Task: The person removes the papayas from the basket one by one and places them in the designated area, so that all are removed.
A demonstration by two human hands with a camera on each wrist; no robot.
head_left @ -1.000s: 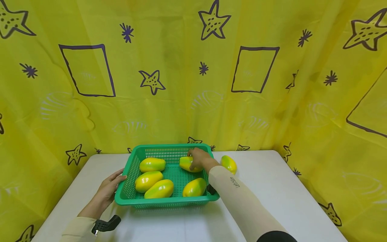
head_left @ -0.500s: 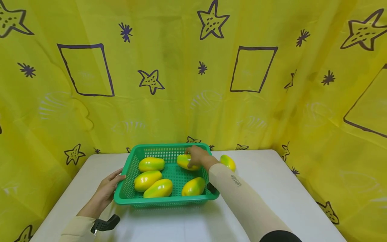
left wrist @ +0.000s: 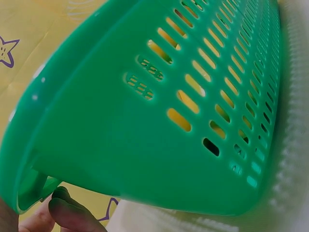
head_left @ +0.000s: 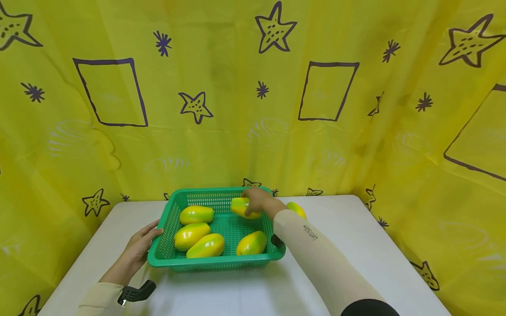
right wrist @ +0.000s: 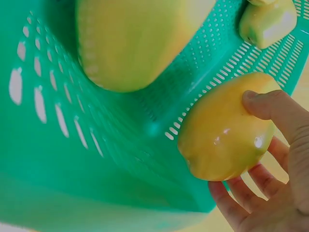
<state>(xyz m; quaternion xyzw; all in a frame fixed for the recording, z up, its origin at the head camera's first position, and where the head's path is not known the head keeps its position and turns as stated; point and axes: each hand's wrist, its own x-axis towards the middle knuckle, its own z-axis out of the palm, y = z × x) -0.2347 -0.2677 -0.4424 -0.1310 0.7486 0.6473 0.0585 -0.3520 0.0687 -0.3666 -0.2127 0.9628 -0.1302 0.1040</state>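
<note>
A green plastic basket (head_left: 209,262) with slotted walls stands on the table. My left hand (head_left: 138,245) holds its left rim; in the left wrist view the fingers (left wrist: 72,212) curl under that rim beside the slotted wall. At the basket's back right corner my right hand (head_left: 258,201) grips a yellow-green papaya (head_left: 239,206), raised off the basket floor. The right wrist view shows the thumb on one side of this papaya (right wrist: 222,130) and the fingers round the other. Several more papayas lie in the basket, among them one (head_left: 252,243) at front right.
Another papaya (head_left: 296,210) lies on the white table (head_left: 356,245) to the right of the basket, partly behind the right forearm. A yellow curtain (head_left: 237,145) with drawn stars hangs close behind the table and along its sides.
My right hand has raised the papaya slightly from the basket floor, toward the back rim. The left hand keeps its hold on the basket, which stays put.
</note>
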